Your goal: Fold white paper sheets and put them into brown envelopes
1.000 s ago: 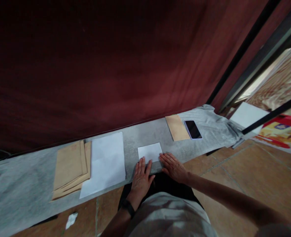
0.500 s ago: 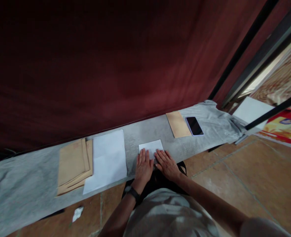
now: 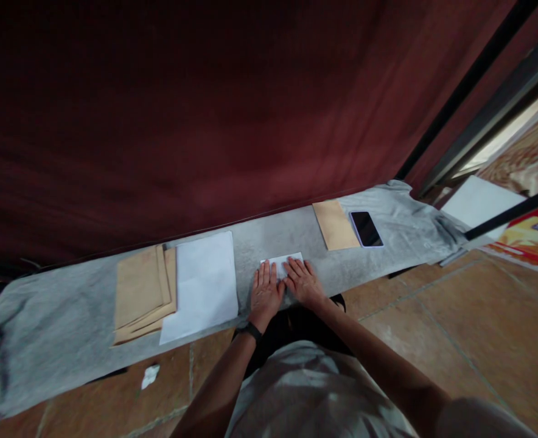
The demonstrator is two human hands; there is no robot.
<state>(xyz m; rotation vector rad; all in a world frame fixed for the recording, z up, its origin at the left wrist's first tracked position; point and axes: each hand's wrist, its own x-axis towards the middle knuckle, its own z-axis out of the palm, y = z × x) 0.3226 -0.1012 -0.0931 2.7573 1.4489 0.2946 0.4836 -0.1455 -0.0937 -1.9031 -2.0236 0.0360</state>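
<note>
A small folded white paper (image 3: pixel 282 261) lies on the grey cloth-covered bench (image 3: pixel 59 328) right in front of me. My left hand (image 3: pixel 265 291) rests flat on its left part, fingers stretched out. My right hand (image 3: pixel 302 281) lies flat on its right part, fingers spread, covering most of the sheet. Only the paper's far edge shows beyond my fingertips. A dark band sits on my left wrist.
Left of my hands lie a white sheet stack (image 3: pixel 201 286) and several brown envelopes (image 3: pixel 143 292). To the right are one brown envelope (image 3: pixel 335 225) and a dark phone (image 3: pixel 366 229). A maroon curtain hangs behind the bench. A crumpled scrap (image 3: pixel 150 376) lies on the tiled floor.
Both hands have slid forward onto the small white paper, from its near edge to covering most of it. The visible part of the paper has shrunk.
</note>
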